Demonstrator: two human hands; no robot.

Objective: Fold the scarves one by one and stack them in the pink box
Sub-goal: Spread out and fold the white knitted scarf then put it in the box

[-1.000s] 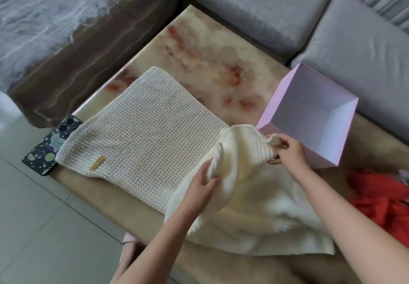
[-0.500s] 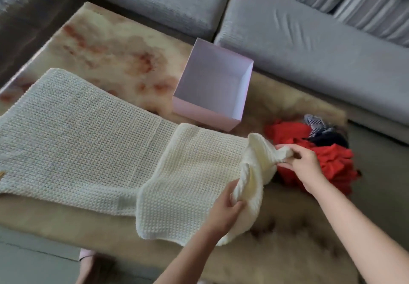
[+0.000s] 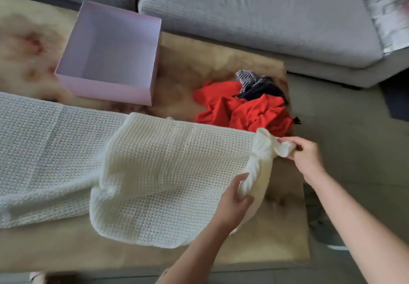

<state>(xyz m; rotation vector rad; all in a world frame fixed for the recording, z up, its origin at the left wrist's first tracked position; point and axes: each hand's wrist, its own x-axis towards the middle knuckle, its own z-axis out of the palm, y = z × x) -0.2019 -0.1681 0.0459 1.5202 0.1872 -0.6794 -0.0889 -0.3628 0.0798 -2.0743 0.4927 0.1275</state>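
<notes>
A long cream knitted scarf (image 3: 155, 168) lies stretched across the marble-patterned table (image 3: 199, 62), its left part flat and its right end lifted. My left hand (image 3: 234, 204) grips the near corner of that end. My right hand (image 3: 305, 153) pinches the far corner, near the table's right edge. The pink box (image 3: 106, 89) stands open behind the scarf, with nothing visible inside. A crumpled red scarf (image 3: 243, 108) lies right of the box, with a dark scarf (image 3: 261, 89) and a striped one (image 3: 247, 76) bunched on top of it.
A grey sofa (image 3: 254, 13) runs along the far side of the table. Tiled floor (image 3: 354, 128) shows past the table's right edge. A dark mat (image 3: 396, 100) lies at the far right.
Both hands have pulled the scarf's end to the right, drawing it out flatter over the table. The view has swung right, bringing the red scarf pile fully into sight.
</notes>
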